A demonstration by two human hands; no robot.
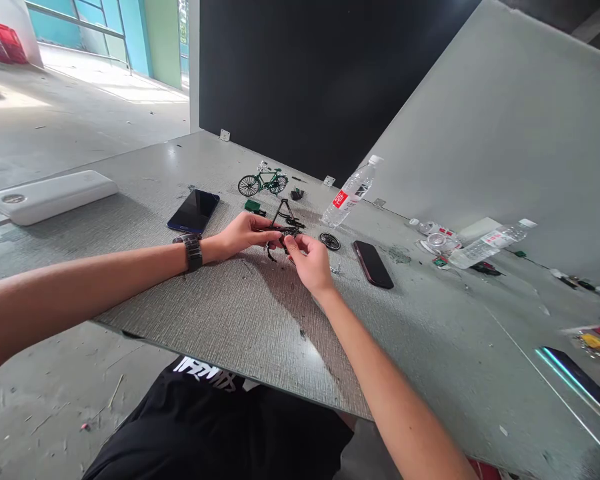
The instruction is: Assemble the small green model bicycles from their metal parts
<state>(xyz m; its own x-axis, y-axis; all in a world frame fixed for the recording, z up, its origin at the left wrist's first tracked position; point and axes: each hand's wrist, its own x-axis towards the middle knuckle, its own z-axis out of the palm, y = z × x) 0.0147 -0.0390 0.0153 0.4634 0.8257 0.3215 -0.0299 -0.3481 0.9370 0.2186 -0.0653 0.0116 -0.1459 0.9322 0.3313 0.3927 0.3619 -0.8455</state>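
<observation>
My left hand (pixel 245 233), with a dark watch at the wrist, and my right hand (pixel 311 263) meet just above the table. Their fingers are pinched on a small black model bicycle part (pixel 283 243), partly covered by the fingers; its exact shape is hard to make out. Right behind them stands a thin black model bicycle frame (pixel 283 212). A small spoked wheel (pixel 329 241) lies to the right of my right hand. Farther back is an assembled green model bicycle (pixel 263 181). A green piece (pixel 253 206) and a small black part (pixel 297 193) lie near it.
On the table (pixel 220 307) lie a blue-edged phone (pixel 194 211) and a white power bank (pixel 55 195) to the left. A dark phone (pixel 373 265) and an upright water bottle (pixel 350 193) are on the right. Another bottle (pixel 493 245) lies farther right, by a dark panel (pixel 300 73).
</observation>
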